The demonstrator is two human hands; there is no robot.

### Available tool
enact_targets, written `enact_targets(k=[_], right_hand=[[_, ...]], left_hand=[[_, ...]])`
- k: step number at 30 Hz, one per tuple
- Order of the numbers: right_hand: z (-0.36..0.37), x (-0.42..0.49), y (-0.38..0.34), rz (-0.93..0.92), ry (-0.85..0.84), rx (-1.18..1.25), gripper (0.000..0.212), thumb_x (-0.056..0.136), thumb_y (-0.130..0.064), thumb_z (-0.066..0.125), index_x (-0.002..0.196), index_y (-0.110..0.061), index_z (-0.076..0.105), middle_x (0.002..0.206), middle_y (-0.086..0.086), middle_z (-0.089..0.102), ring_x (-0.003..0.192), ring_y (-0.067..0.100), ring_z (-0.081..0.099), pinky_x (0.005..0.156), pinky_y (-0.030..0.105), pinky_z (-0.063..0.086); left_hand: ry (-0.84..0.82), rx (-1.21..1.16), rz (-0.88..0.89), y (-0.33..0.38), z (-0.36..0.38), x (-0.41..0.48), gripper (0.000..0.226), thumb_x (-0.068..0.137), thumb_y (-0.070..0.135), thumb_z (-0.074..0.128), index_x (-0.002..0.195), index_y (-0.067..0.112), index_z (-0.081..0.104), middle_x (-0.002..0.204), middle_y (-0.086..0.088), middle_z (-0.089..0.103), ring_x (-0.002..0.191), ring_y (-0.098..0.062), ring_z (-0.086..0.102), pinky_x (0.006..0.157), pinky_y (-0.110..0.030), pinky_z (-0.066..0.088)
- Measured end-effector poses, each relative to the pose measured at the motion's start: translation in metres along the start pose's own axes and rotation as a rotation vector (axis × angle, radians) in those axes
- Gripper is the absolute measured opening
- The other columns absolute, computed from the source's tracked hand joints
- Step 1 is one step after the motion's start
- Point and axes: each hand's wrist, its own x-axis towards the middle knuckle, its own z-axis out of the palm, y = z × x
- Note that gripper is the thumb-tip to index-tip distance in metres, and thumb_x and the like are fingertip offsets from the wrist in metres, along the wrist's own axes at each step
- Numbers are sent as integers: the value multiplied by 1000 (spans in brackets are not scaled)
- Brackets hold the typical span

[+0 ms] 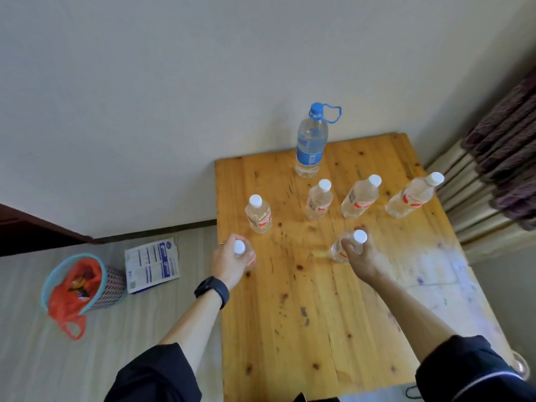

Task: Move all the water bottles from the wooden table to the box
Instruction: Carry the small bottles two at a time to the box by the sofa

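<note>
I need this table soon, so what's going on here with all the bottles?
A person is clearing water bottles off the wooden table. Their left hand grips one small white-capped bottle at the table's left edge, and their right hand grips a second small bottle nearer the middle. Four other small bottles and a tall blue-capped bottle stand untouched farther back.

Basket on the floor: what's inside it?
The basket holds an orange plastic bag with a few dark and yellow scraps in it. What they are is too blurred to tell; the bag covers the basket's bottom.
</note>
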Motion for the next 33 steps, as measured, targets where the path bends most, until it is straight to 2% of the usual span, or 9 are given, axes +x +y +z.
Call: enact_targets(k=[3,6,10,13,17,20,23,29,33], right_hand=[[9,-23,4,-84,-2,52,51,92,-63,53,135,-44,35,103,-3,62,93,27,61,75,31,42],[24,-60,11,-158,-37,99,47,91,-65,53,131,-51,35,92,-21,62,80,9,64,63,22,43],[46,-111,15,-175,-115,93,41,92,-65,51,128,-59,32,90,-22,66,79,-7,65,59,18,45],[63,-139,19,-191,-173,61,46,95,-61,51,136,-47,35,101,-13,70,81,5,67,67,29,52],[80,-159,29,-214,-175,20,52,97,-54,52,142,-35,36,114,0,68,84,18,68,71,34,52],[89,-162,34,-213,-145,24,52,96,-53,54,142,-37,36,120,1,67,88,19,67,71,31,48],[91,-160,37,-196,-136,36,53,94,-53,55,142,-42,34,125,1,65,96,21,66,73,29,46],[89,-158,40,-199,-156,46,79,85,-70,60,151,-48,21,152,-2,43,127,22,55,90,32,48],[91,-154,38,-193,-132,94,79,81,-71,65,148,-50,28,150,-8,44,132,14,48,94,26,40]], left_hand=[[-57,39,11,-4,-2,-17,24,86,24,77,85,36,56,87,16,65,76,3,60,53,-14,37],[-96,65,46,-12,3,-39,20,85,35,77,91,39,58,92,17,66,81,2,60,55,-19,40],[-172,82,54,-18,18,-68,23,85,38,77,100,33,60,96,9,68,86,-10,64,68,-32,55],[-191,116,71,-23,29,-88,25,85,37,78,102,31,60,89,6,66,78,-12,61,59,-16,45],[-214,134,108,-26,38,-105,25,84,28,80,100,26,62,81,21,56,71,-2,52,56,-8,37],[-263,146,129,-24,42,-109,25,83,28,81,98,30,61,96,20,58,82,-4,53,59,-7,36],[-273,169,123,-21,45,-106,28,82,33,79,103,34,60,109,14,62,96,-7,57,66,-14,38],[-276,32,92,-36,46,-109,65,77,37,84,133,37,51,127,22,45,115,4,42,86,-1,32],[-366,-31,13,-46,53,-108,88,67,37,88,139,50,38,137,24,38,122,2,40,86,-3,32]])
